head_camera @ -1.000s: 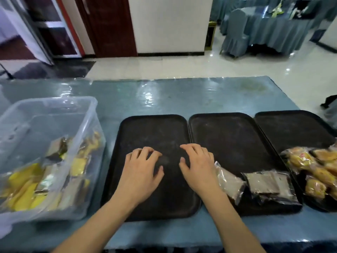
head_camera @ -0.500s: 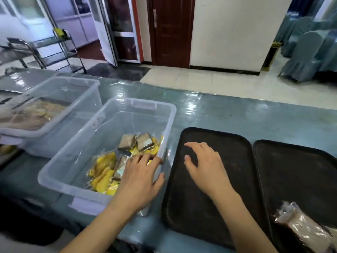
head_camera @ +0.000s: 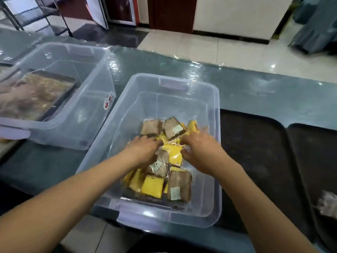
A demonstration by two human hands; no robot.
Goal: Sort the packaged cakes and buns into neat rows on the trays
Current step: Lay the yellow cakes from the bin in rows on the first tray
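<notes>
Both hands, left [head_camera: 145, 149] and right [head_camera: 197, 149], in clear plastic bin [head_camera: 216, 99], centre frame, on wrapped yellow and brown cakes [head_camera: 171, 156]; grip unclear (fingers blurred). Rec.: lift few pkts, sep. by type; black tray [head_camera: 255, 152] at right is bare.

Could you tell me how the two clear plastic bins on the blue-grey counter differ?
The nearer clear plastic bin holds loose yellow and brown wrapped cakes; the farther clear plastic bin holds a dark tray of blurred brownish contents. Both hands, left hand and right hand, reach into the nearer bin; none into the farther. The farther bin carries a red-and-white sticker. Both are lidless and translucent.
</notes>
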